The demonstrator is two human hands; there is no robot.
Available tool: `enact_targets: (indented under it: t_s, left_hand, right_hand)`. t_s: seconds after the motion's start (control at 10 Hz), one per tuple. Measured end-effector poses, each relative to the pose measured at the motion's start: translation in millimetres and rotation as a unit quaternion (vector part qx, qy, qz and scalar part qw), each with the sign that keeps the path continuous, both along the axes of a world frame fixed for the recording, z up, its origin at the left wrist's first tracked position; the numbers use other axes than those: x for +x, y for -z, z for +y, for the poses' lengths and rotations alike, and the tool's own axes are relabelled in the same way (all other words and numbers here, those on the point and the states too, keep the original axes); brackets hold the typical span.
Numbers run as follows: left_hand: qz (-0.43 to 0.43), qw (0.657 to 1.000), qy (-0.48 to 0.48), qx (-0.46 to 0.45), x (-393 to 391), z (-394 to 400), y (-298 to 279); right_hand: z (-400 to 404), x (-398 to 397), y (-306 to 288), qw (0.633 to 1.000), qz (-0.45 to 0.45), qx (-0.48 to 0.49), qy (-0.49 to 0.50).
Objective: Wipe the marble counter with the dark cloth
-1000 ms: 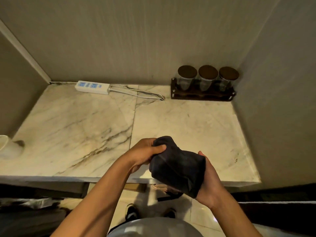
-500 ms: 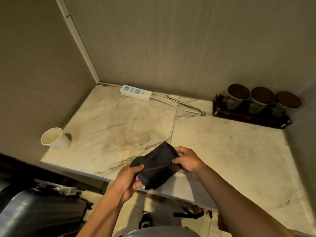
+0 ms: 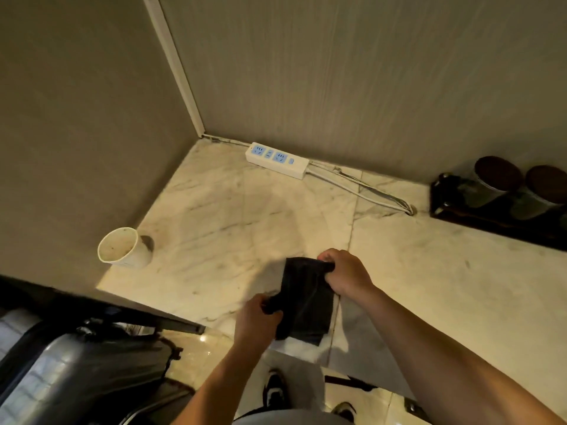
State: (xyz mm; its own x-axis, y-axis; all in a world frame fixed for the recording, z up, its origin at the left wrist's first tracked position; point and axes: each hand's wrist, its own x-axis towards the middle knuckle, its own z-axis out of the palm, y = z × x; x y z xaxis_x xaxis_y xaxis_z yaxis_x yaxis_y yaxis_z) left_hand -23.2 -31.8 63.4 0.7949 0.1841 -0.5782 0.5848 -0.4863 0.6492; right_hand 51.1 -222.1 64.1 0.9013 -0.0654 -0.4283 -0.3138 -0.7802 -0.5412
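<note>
Marble counter point(image 3: 429, 286) fills a walled nook; both hands pinch the cloth point(image 3: 306, 302) above its front edge, left hand point(image 3: 256, 320) closed on the near corner, right hand point(image 3: 346, 273) on the far one, cup point(image 3: 124, 248) well left.

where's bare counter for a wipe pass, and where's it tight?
Free: the marble counter between the power strip, paper cup and the dark cloth held by the left hand and right hand; also right of the seam, before the jar rack. Tight: the back edge, with strip, cable and rack.
</note>
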Motion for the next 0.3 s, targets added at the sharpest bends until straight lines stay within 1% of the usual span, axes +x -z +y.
enact_targets:
  t_s: [0.1, 0.2, 0.3]
  left_hand:
    - [-0.015, 0.994, 0.06, 0.088, 2.7, -0.7, -0.8]
    - [-0.021, 0.989, 0.08, 0.123, 3.0, -1.8, -0.7]
    - [-0.035, 0.985, 0.092, 0.142, 0.7, -2.4, -4.3]
  right_hand:
    - [3.3, 1.0, 6.9, 0.999, -0.011, -0.048, -0.004]
    - [3.6, 0.7, 9.0, 0.998, -0.006, -0.055, 0.012]
    - [-1.3, -3.3, 8.1, 0.998, -0.027, -0.044, 0.031]
